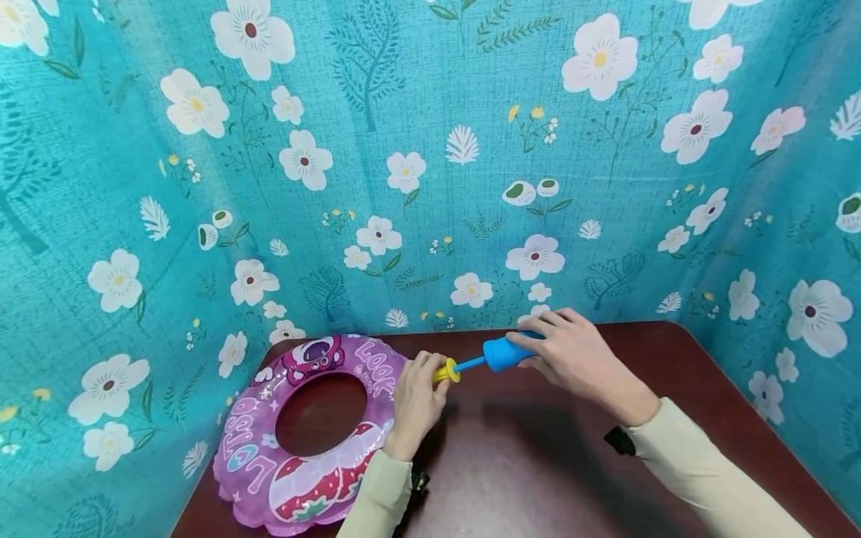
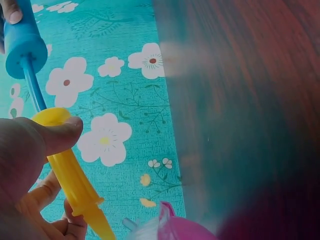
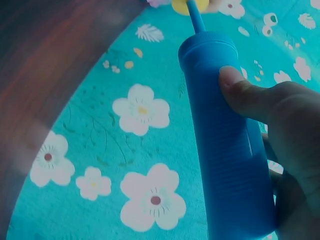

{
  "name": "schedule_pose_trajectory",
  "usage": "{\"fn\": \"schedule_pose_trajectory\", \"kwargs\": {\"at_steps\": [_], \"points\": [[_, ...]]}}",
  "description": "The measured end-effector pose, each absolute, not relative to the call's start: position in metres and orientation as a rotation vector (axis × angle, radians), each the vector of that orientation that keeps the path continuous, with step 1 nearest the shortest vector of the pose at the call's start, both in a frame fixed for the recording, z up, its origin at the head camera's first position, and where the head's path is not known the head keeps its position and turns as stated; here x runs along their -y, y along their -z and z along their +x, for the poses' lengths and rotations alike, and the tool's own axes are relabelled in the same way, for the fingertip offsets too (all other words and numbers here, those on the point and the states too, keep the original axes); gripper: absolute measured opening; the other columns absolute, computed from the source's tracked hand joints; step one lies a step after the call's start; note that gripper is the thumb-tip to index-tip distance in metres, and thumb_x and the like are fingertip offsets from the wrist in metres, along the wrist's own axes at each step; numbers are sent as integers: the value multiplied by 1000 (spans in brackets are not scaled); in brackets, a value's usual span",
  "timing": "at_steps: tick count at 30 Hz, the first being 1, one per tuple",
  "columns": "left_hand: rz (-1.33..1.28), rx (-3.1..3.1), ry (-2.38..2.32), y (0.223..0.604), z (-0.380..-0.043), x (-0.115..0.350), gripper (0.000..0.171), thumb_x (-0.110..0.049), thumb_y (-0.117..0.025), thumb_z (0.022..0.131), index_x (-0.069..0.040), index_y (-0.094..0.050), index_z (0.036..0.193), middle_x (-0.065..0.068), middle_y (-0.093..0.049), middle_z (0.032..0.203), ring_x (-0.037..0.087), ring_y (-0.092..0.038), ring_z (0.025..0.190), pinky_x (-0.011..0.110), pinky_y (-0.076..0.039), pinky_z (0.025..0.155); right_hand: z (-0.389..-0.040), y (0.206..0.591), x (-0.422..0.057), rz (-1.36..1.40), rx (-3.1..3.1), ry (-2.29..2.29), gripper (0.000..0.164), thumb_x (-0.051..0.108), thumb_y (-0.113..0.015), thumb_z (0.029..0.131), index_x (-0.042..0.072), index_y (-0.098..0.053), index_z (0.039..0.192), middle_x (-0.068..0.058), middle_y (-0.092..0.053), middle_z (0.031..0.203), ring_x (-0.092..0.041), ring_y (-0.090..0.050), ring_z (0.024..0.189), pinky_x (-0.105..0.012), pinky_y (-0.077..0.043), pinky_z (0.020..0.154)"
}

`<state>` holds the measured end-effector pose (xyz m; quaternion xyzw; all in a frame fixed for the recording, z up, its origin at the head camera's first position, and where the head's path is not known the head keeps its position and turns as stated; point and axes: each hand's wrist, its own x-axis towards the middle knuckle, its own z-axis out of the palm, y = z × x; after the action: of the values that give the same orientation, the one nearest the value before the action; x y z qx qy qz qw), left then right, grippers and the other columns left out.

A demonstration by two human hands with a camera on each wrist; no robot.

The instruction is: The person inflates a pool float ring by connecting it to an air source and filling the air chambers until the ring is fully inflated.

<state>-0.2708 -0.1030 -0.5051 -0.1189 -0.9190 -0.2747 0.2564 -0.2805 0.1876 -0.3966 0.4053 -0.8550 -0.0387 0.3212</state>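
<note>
A hand pump is held between my two hands, its blue rod (image 1: 471,364) showing between the halves. My left hand (image 1: 418,392) grips the yellow nozzle part (image 2: 75,175), thumb near its round flange. My right hand (image 1: 568,351) is wrapped round the ribbed blue barrel (image 3: 225,135), with the thumb along its side. Beside and under my left hand lies a purple inflated swim ring (image 1: 249,426) with strawberry and bear prints. In the left wrist view, the tapered yellow tip points down near a clear and pink piece (image 2: 150,230), seemingly apart from it; the frame edge cuts both off.
The dark red-brown tabletop (image 1: 498,463) lies below both hands, its back edge against a teal floral cloth (image 1: 430,202). That cloth also hangs along the left and right sides. A dark wrist device (image 1: 620,441) sits at the right sleeve.
</note>
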Motion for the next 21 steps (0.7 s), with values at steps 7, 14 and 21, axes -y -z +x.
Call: {"fn": "schedule_pose_trajectory", "kwargs": {"at_steps": [7, 14, 21], "points": [[-317, 2489, 779, 504, -269, 103, 30, -13, -89, 86, -20, -76, 112, -5, -71, 107, 22, -63, 93, 39, -55, 83, -279, 399, -183, 1082, 2220, 128, 58, 40, -96, 77, 20, -78, 128, -9, -77, 119, -34, -71, 108, -50, -59, 87], [-364, 2468, 791, 506, -269, 104, 29, -11, -89, 86, -18, -75, 111, -4, -71, 109, 22, -62, 93, 39, -56, 82, -280, 418, -144, 1111, 2220, 181, 50, 44, -89, 86, 21, -77, 129, -7, -78, 118, -31, -70, 106, -48, -58, 91], [-340, 2505, 797, 507, -272, 107, 28, -16, -88, 88, -20, -74, 112, -5, -70, 109, 21, -62, 94, 39, -56, 80, -281, 412, -148, 1105, 2241, 197, 54, 45, -91, 83, 22, -77, 130, -7, -78, 119, -30, -71, 107, -47, -59, 92]]}}
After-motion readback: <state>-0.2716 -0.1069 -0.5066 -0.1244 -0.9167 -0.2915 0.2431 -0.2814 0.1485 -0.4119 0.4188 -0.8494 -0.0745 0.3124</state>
